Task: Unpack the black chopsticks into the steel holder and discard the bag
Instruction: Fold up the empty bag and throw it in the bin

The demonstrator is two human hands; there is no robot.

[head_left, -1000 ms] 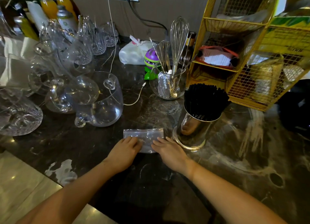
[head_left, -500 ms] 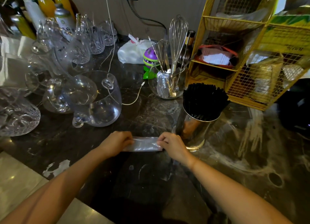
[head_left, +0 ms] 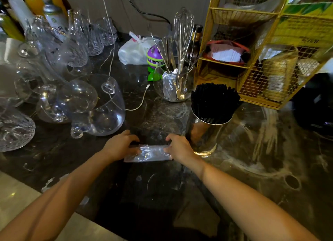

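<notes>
A clear plastic bag [head_left: 148, 155], folded into a narrow strip, lies on the dark marble counter [head_left: 252, 159]. My left hand [head_left: 119, 146] pinches its left end and my right hand [head_left: 180, 147] pinches its right end. Just right of my right hand stands the shiny steel holder [head_left: 205, 134], upright and packed with black chopsticks [head_left: 215, 100] whose ends fan out above the rim.
Several clear glass jugs and cups [head_left: 93, 105] crowd the left. Behind stand a glass jar of whisk and spoons [head_left: 175, 82], a white cable [head_left: 142, 100], a purple-green toy [head_left: 155, 60], a white bag [head_left: 135, 51]. A yellow wire rack [head_left: 261, 60] fills the right back.
The bag, lying as a wider flat piece a second ago, is now folded into a narrow strip. Both hands shifted from pressing its near edge to gripping its two ends.
</notes>
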